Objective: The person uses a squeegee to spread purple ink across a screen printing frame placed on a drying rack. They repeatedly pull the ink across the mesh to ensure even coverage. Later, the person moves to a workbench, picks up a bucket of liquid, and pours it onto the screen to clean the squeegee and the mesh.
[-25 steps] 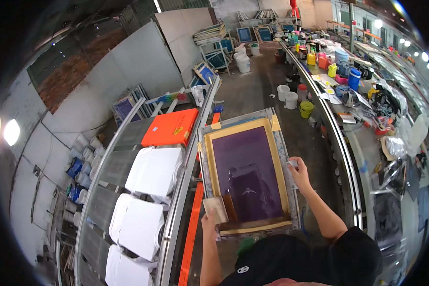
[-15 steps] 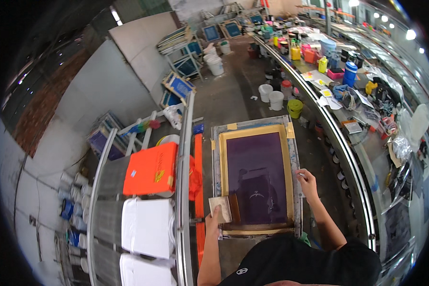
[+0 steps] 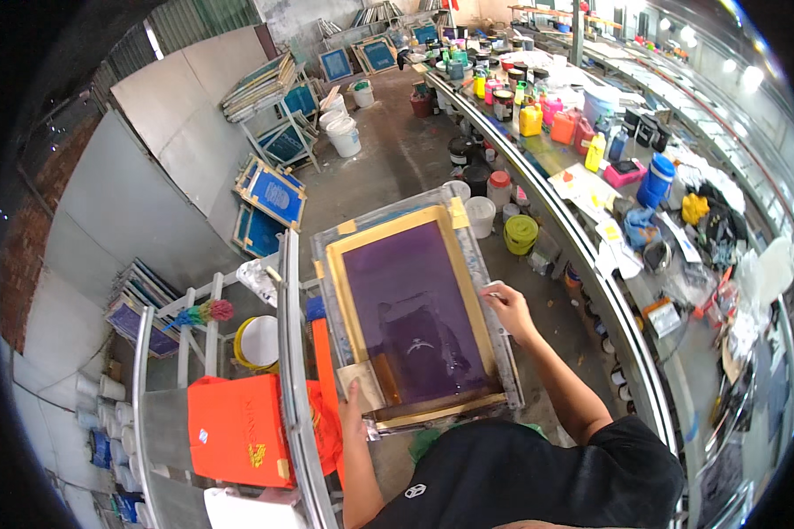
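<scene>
A framed printing screen [image 3: 333,295] lies in front of me, tilted in view, with yellow tape around a dark purple mesh [image 3: 406,282]. On the mesh's lower part is a small pale crescent-shaped mark. My left hand [image 3: 353,413] is closed on a squeegee [image 3: 362,385] with a pale wooden handle and brown blade, at the screen's lower left corner. At the frame's right edge, my right hand [image 3: 510,310] has its fingers pinched together. Something small and whitish shows at those fingertips; its kind is unclear.
Left of the screen, a metal rail [image 3: 293,370] runs beside an orange-red box [image 3: 238,432] and a white bucket lid [image 3: 260,342]. A long table [image 3: 556,198] with bottles and tubs stretches along the right. Buckets, including a lime one [image 3: 520,234], stand on the floor; framed screens [image 3: 272,192] lean farther back.
The whole view has shifted and turned; the screen now appears tilted, farther left and higher. The orange-red box sits lower in view. Both hands keep about the same places on the frame.
</scene>
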`<control>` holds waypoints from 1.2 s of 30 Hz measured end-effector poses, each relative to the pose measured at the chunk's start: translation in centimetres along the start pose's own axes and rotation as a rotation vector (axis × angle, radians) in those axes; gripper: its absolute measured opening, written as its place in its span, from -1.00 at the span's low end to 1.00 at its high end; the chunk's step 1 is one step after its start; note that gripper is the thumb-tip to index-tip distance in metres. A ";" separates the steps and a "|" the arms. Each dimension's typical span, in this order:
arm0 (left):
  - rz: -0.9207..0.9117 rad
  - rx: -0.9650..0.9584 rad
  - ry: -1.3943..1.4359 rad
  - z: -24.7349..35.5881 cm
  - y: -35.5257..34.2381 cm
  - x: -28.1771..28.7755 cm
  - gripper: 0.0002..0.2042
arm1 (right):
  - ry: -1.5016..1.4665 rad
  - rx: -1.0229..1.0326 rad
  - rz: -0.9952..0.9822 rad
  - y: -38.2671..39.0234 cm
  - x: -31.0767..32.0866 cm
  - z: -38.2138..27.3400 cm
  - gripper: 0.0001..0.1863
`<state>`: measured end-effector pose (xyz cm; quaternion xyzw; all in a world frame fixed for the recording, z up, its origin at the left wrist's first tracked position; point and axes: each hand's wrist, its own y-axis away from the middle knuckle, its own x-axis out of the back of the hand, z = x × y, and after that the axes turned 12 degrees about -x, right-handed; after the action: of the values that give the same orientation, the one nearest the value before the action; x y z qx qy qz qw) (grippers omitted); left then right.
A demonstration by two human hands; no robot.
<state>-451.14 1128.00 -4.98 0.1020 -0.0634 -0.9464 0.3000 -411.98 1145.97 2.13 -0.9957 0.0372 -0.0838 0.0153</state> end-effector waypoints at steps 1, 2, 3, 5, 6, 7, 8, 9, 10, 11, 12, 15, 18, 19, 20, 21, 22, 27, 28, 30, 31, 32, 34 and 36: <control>0.007 -0.008 0.046 0.2 -1.6 -1.3 -0.37 | 0.073 -0.079 -0.043 -2.7 -0.8 -0.8 -0.83; 0.025 -0.026 0.091 0.6 -3.4 -1.9 -0.38 | 0.139 -0.152 -0.095 -5.0 -2.1 -2.3 -0.83; 0.057 0.011 0.060 -1.5 -6.8 -1.1 -0.40 | 0.147 -0.123 -0.115 -7.3 -3.6 -3.4 -0.85; 0.052 -0.047 0.047 -0.7 -10.7 -4.3 -0.45 | 0.111 -0.023 -0.093 -12.2 -6.0 -3.6 -0.86; 0.048 -0.083 0.041 0.0 -13.1 -5.9 -0.47 | 0.102 -0.048 -0.089 -14.9 -6.8 -2.8 -0.86; 0.040 -0.027 0.041 1.1 -15.6 -6.1 -0.47 | 0.116 -0.079 -0.090 -17.4 -8.3 -2.7 -0.86; 0.042 -0.043 0.035 1.9 -18.3 -7.0 -0.45 | 0.130 -0.112 -0.088 -19.8 -9.3 -2.5 -0.86; 0.042 -0.058 0.028 2.6 -21.2 -8.3 -0.44 | 0.123 -0.119 -0.086 -22.8 -10.1 -2.4 -0.86; 0.029 -0.085 0.010 5.3 -24.5 -10.4 -0.42 | 0.100 -0.122 -0.071 -26.2 -11.1 -2.6 -0.85; 0.095 -0.097 0.007 8.8 -26.5 -13.9 -0.41 | 0.098 -0.068 -0.018 -29.4 -11.7 -1.3 -0.78; 0.093 -0.035 0.026 9.4 -29.6 -13.9 -0.41 | 0.038 -0.091 0.005 -32.3 -12.8 -1.4 -0.77; 0.092 0.080 0.148 9.4 -39.9 -16.3 -0.36 | 0.074 -0.112 -0.030 -38.6 -14.3 -3.2 -0.72; -0.001 0.008 -0.067 9.8 -46.3 -19.5 -0.29 | 0.008 -0.229 0.032 -43.0 -15.6 -3.2 -0.60; -0.002 -0.005 -0.081 10.4 -48.4 -19.5 -0.29 | -0.017 -0.291 0.026 -44.0 -16.5 -3.9 -0.55; -0.016 -0.014 -0.091 10.3 -51.0 -20.3 -0.29 | -0.008 -0.307 0.058 -45.7 -16.9 -3.6 -0.50; -0.029 -0.023 -0.099 10.5 -53.8 -20.9 -0.29 | -0.014 -0.354 0.098 -47.7 -17.6 -2.1 -0.56; -0.030 -0.004 -0.151 10.4 -56.7 -21.9 -0.28 | -0.013 -0.325 0.135 -49.9 -18.3 -0.4 -0.57; -0.146 0.038 -0.231 11.5 -69.7 -30.3 -0.25 | -0.052 -0.246 0.152 -62.8 -20.6 3.0 -0.67; -0.132 0.053 -0.241 12.3 -72.6 -31.8 -0.26 | -0.091 -0.229 0.125 -66.3 -21.3 2.4 -0.66; -0.219 0.067 -0.059 13.7 -77.5 -34.8 -0.21 | 0.031 -0.249 0.116 -73.5 -22.3 -0.9 -0.66; -0.147 0.047 -0.117 13.5 -79.7 -35.2 -0.20 | -0.054 -0.335 0.061 -77.2 -23.2 -1.3 -0.69; -0.078 0.014 -0.159 13.8 -82.3 -36.6 -0.18 | -0.017 -0.264 0.056 -80.5 -24.4 -2.1 -0.70; 0.029 0.000 -0.138 15.0 -85.4 -38.0 -0.24 | 0.067 -0.143 0.043 -85.8 -26.9 -3.0 -0.72; 0.105 0.024 -0.068 14.5 -87.3 -38.4 -0.26 | 0.126 -0.239 -0.037 -90.8 -29.4 -4.3 -0.73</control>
<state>-472.23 1222.01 -0.70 0.0698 -0.0899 -0.9314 0.3456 -435.10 1238.62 4.82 -0.9836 0.0292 -0.1416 -0.1074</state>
